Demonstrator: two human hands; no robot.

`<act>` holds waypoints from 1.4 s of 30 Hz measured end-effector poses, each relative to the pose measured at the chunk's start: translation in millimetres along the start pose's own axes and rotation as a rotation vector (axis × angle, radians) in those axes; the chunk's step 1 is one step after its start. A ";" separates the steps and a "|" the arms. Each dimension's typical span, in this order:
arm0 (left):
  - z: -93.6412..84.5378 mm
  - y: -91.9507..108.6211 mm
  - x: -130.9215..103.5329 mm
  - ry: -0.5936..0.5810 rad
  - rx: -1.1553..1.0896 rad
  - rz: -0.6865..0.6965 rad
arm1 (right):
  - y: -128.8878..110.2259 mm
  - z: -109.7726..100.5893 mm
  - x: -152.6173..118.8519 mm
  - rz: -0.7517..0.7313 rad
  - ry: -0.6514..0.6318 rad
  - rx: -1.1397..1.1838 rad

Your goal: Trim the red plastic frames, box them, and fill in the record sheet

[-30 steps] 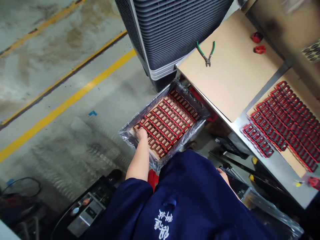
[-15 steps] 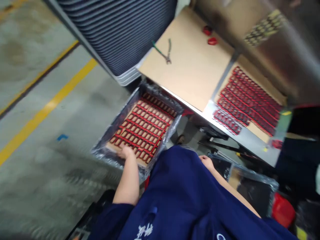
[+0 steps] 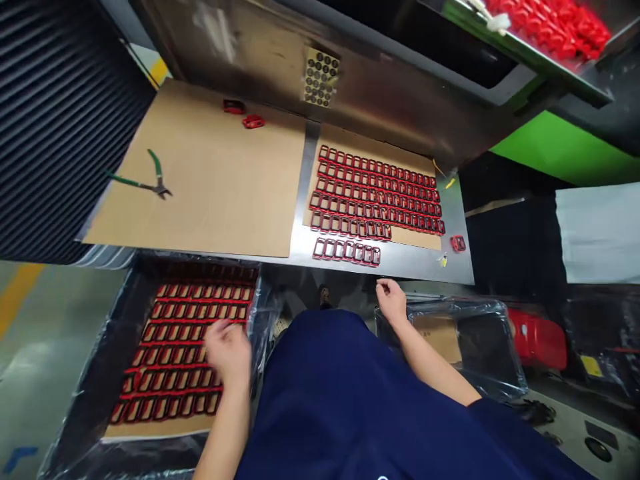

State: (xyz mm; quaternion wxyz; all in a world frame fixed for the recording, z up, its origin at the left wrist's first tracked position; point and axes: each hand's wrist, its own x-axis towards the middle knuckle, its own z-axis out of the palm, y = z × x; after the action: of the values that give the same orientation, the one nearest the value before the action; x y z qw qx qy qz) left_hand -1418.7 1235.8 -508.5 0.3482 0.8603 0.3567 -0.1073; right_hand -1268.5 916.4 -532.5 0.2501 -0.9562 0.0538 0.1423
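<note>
My left hand [image 3: 227, 350], smeared by motion, is over the right side of a plastic-lined box [image 3: 83, 407]. Rows of small red-and-black rectangular frames [image 3: 173, 380] lie in that box on cardboard. Whether the hand holds anything is hidden by the blur. My right hand [image 3: 391, 301] is just off the front edge of the metal table [image 3: 300, 250], its fingers curled in and nothing visible in them. Behind it on the table stand more rows of red-and-black frames [image 3: 370, 200], mostly on a cardboard sheet, with one short row on bare metal.
Green-handled pliers [image 3: 155, 187] lie on a large cardboard sheet [image 3: 225, 193], with two red pieces [image 3: 253, 121] towards the back. A second lined box [image 3: 487, 343] sits at lower right beside a red stool [image 3: 537, 340]. Red parts [image 3: 550, 27] fill a raised tray.
My view has swung right towards the table. My left hand has come up from the front edge of the box to its right side. My right hand has moved away from my lap towards the table edge.
</note>
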 end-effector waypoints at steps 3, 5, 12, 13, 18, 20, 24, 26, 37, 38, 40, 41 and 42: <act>42.7 99.9 24.9 -0.127 0.068 0.318 | -10.4 -18.6 42.4 -0.107 0.107 0.045; 72.1 161.3 40.5 -0.182 0.134 0.477 | -15.8 -22.2 62.0 -0.159 0.131 0.064; 116.5 252.8 62.7 -0.128 0.401 0.533 | -12.4 -21.6 74.5 -0.223 0.126 0.085; 116.3 251.9 61.9 -0.116 0.424 0.522 | -11.5 -21.9 73.2 -0.230 0.122 0.083; 110.9 236.4 57.4 -0.098 0.519 0.442 | -20.5 -21.1 68.7 -0.280 0.084 0.035; 111.5 234.3 57.0 -0.109 0.548 0.438 | -28.2 -19.7 70.2 -0.264 0.080 -0.003; 116.7 241.1 61.4 -0.107 0.572 0.440 | -40.2 -19.8 80.0 -0.220 0.074 -0.091; 118.8 246.2 65.0 -0.104 0.569 0.437 | -42.9 -22.0 85.9 -0.218 0.061 -0.120; 127.4 257.8 77.9 -0.159 0.462 0.342 | -44.6 -27.1 95.5 -0.115 -0.022 -0.137; 127.6 261.6 79.1 -0.165 0.435 0.340 | -43.6 -27.8 99.0 -0.089 -0.025 -0.134; 124.6 267.8 76.4 -0.177 0.362 0.347 | -39.7 -32.9 106.0 -0.040 -0.027 -0.123; 120.8 268.0 72.0 -0.180 0.315 0.352 | -37.0 -37.7 107.8 -0.021 -0.029 -0.114; 115.1 264.6 65.6 -0.177 0.263 0.353 | -34.1 -43.8 107.5 -0.006 -0.033 -0.101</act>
State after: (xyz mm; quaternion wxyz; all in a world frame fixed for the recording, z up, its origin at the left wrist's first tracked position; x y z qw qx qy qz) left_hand -1181.8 1060.2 -483.2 0.2765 0.9344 0.1520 -0.1654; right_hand -1149.4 920.9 -512.3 0.2027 -0.9653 0.0398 0.1599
